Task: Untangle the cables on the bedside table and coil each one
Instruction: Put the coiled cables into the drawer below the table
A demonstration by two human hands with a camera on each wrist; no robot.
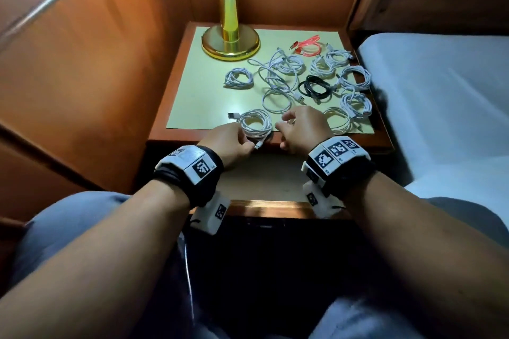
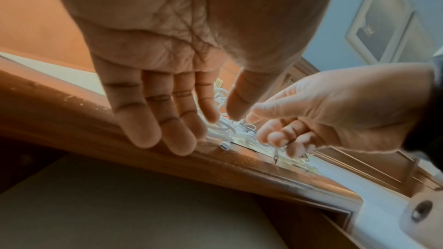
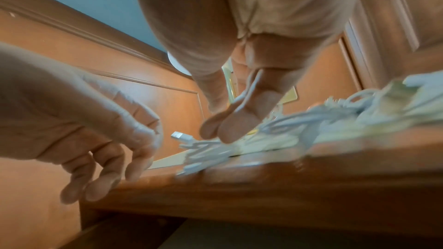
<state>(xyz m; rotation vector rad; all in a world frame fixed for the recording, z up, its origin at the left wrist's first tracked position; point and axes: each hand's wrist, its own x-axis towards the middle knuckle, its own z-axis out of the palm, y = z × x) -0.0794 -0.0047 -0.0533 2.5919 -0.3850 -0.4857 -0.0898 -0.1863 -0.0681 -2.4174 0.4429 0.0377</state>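
White coil (image 1: 254, 124) sits at the surface (image 1: 209, 137) front edge, btwn both hands. Left hand (image 1: 230, 143) looks relaxed, gripping nothing; right hand (image 1: 301, 129) curled, grip unclear. Tuck loose plug end in w/o loosening loops.

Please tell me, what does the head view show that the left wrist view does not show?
Only the head view shows the brass lamp base, the red cable, the black cable and the loose white tangle. Only the left wrist view shows the left hand's palm with nearly straight fingers. Both show the right hand, the coiled white cable at the table's front edge, and its small plug.
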